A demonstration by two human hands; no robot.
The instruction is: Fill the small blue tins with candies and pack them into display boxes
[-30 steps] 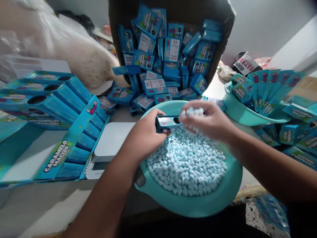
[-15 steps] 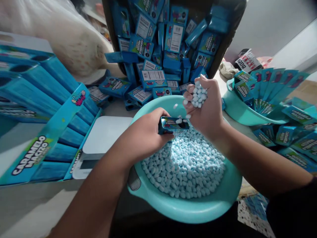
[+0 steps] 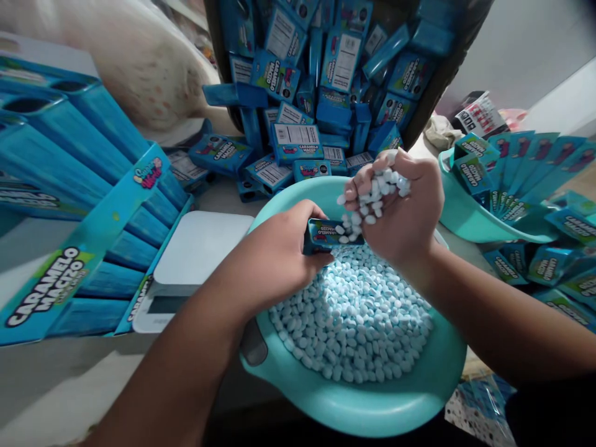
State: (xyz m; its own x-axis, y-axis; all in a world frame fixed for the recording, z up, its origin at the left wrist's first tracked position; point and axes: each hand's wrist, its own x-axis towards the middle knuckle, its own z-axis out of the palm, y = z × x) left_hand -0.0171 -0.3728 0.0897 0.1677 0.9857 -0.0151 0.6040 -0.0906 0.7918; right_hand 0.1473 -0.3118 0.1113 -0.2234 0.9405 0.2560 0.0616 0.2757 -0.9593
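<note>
My left hand (image 3: 291, 248) grips a small blue candy box (image 3: 323, 233) printed "Caramelo Macizo", held over a turquoise basin (image 3: 372, 410). Cupped in my right hand (image 3: 410, 211) are pale blue candies (image 3: 372, 198), which spill off the fingers onto the box's end. Several of them lie on the box's top, covering its opening. A broad heap of the same candies (image 3: 354, 329) fills the basin below both hands. The right hand is tilted towards the box, its fingers curled.
A white scale (image 3: 200, 245) stands left of the basin, beside a display carton (image 3: 84, 267) of blue tubes. Behind, a dark crate (image 3: 465, 43) spills many blue boxes (image 3: 295, 143). On the right, a second turquoise basin (image 3: 484, 223) holds flat blue cartons; a clear bag (image 3: 139, 81) sits back left.
My right hand has tipped further, and the candies in it now slide in a stream onto the box. More candies sit at the box's opening. The view has shifted slightly.
</note>
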